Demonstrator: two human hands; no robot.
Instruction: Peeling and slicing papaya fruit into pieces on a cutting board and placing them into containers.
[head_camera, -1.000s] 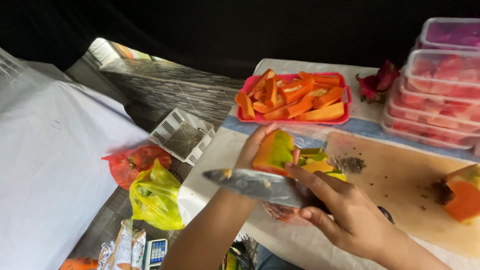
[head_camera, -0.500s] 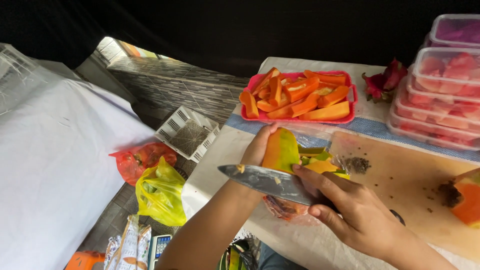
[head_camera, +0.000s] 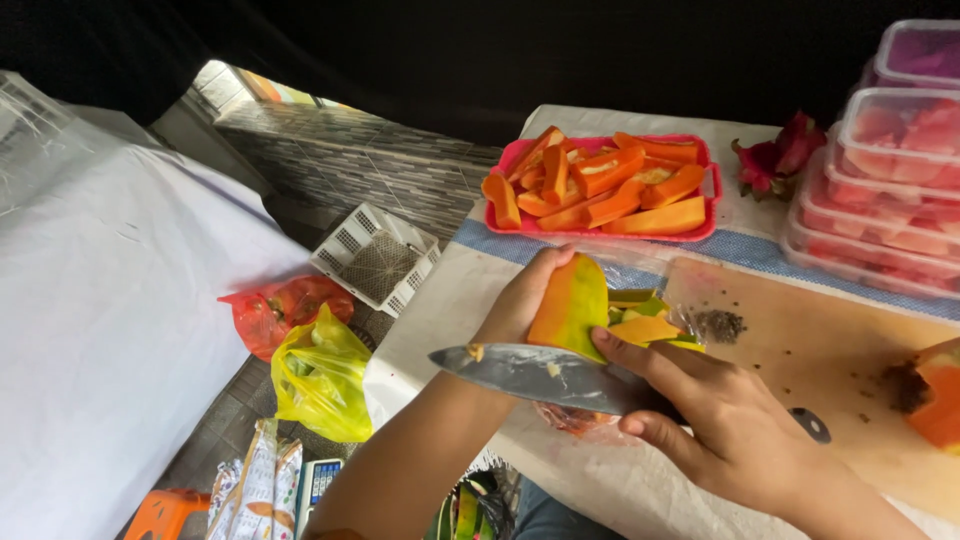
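My left hand (head_camera: 520, 300) grips a papaya wedge (head_camera: 570, 305) with green-yellow skin, held upright above the table edge. My right hand (head_camera: 720, 420) holds a large knife (head_camera: 540, 372), its blade lying flat against the wedge's lower side and pointing left. Cut strips of peel (head_camera: 645, 312) lie just behind the wedge. A pink tray (head_camera: 700, 232) full of orange papaya slices (head_camera: 600, 190) stands further back.
A wooden cutting board (head_camera: 810, 340) carries seeds and another papaya piece (head_camera: 935, 395) at the right. Stacked lidded containers (head_camera: 890, 190) of fruit and a dragon fruit (head_camera: 775, 160) sit at the back right. Below lie a white basket (head_camera: 375, 255), red bag (head_camera: 285, 310) and yellow bag (head_camera: 320, 375).
The wedge has been tilted more upright in my left hand. The knife blade has slid slightly right and lower along the wedge.
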